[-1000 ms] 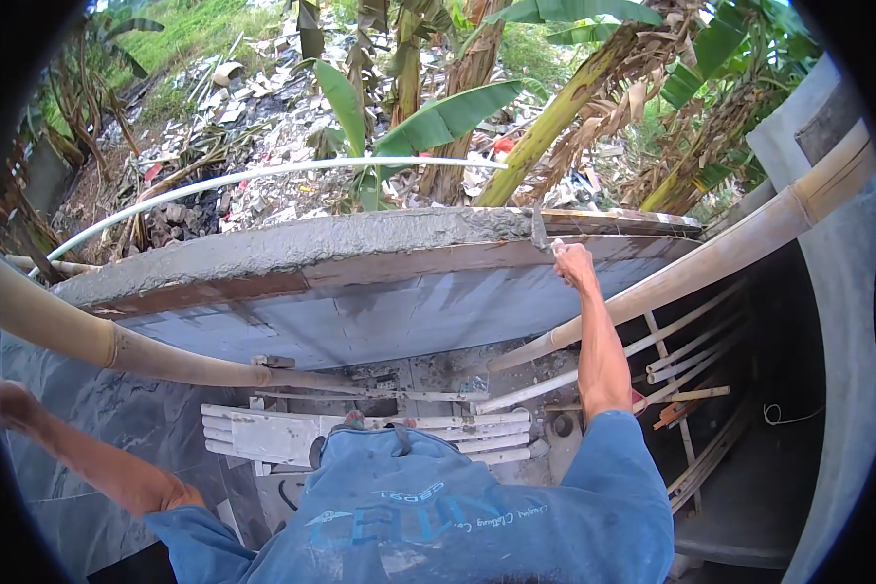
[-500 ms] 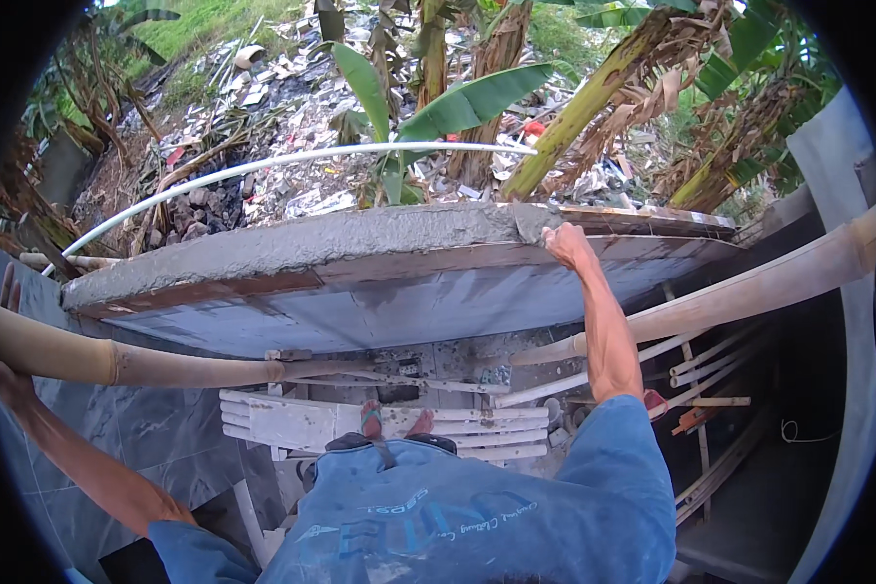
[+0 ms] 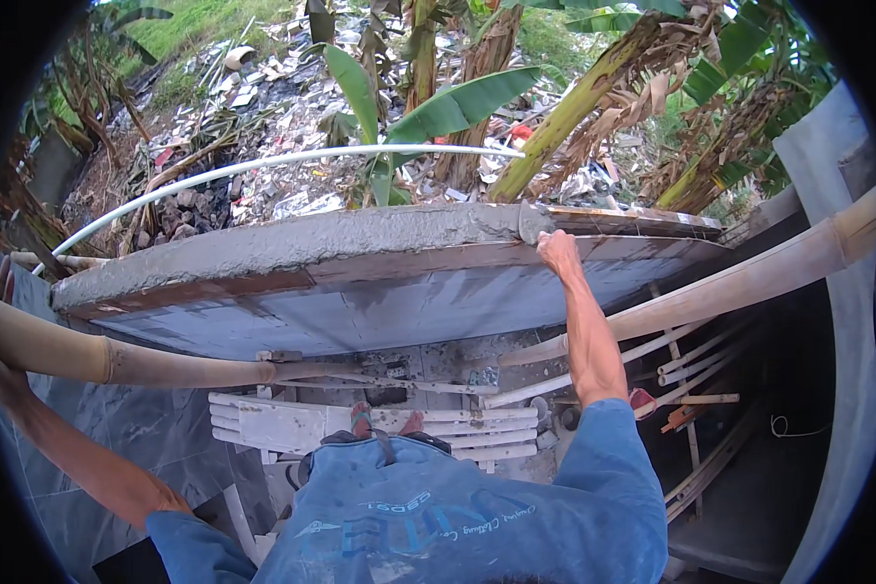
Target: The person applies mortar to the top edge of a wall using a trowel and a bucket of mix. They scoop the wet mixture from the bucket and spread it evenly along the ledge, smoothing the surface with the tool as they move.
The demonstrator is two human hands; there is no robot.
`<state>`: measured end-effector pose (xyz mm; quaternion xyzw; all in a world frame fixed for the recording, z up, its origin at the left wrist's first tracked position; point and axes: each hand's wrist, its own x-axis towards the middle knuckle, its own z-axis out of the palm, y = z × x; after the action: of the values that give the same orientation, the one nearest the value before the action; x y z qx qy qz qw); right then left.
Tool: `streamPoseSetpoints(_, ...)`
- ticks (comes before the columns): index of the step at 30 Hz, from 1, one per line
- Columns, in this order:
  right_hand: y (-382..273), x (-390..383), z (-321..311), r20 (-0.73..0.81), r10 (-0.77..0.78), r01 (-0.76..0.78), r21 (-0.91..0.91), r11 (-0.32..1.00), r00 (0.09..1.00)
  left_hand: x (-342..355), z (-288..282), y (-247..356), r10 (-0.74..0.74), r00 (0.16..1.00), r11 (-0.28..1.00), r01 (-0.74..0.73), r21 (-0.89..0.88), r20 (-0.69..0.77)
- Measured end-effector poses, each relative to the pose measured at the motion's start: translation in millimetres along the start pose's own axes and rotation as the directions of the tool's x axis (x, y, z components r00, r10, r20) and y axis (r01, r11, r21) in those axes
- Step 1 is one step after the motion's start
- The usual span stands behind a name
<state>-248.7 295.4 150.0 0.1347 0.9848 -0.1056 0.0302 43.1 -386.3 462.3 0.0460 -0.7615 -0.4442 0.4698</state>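
My right hand [image 3: 559,251] is closed on a trowel [image 3: 532,222], its grey blade smeared with mortar. The blade rests against the end of a wet mortar layer [image 3: 380,234] along the top of the low curved wall [image 3: 380,304]. To the right of the blade, the wall top shows a bare brown and tiled edge [image 3: 633,220]. At the far left, my left hand [image 3: 2,378] is by a thick bamboo pole [image 3: 44,341]. Its fingers stretch up past the pole, which hides the middle of the hand.
A second bamboo pole [image 3: 730,277] slants across the right side. Under my feet lies a slatted white platform [image 3: 292,423]. A white pipe [image 3: 292,159] arches beyond the wall, before banana plants [image 3: 467,102] and scattered rubble [image 3: 282,107]. Thin poles [image 3: 696,360] are at lower right.
My view has shifted slightly, so the scene sits a little further left. The trowel blade stands more upright at the mortar's end. My left hand stays by the pole.
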Motion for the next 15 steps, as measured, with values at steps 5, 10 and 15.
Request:
streamPoseSetpoints(5, -77.5, -47.7, 16.3, 0.081, -0.176, 0.168, 0.1, 0.981, 0.981, -0.7, -4.4, 1.3, 0.005, 1.0, 1.0, -0.005, 0.004, -0.004)
streamPoseSetpoints(10, -111.8, -93.2, 10.2, 0.145, -0.302, 0.295, 0.067, 0.953, 0.942, -1.1, -7.3, -2.0, 0.009, 1.0, 1.0, -0.009, -0.019, -0.006)
streamPoseSetpoints(15, -74.5, -52.9, -1.1, -0.079, -0.052, 0.056, 0.046, 0.997, 0.996, -0.3, -9.2, -0.9, 0.02, 1.0, 0.999, -0.02, -0.027, -0.013)
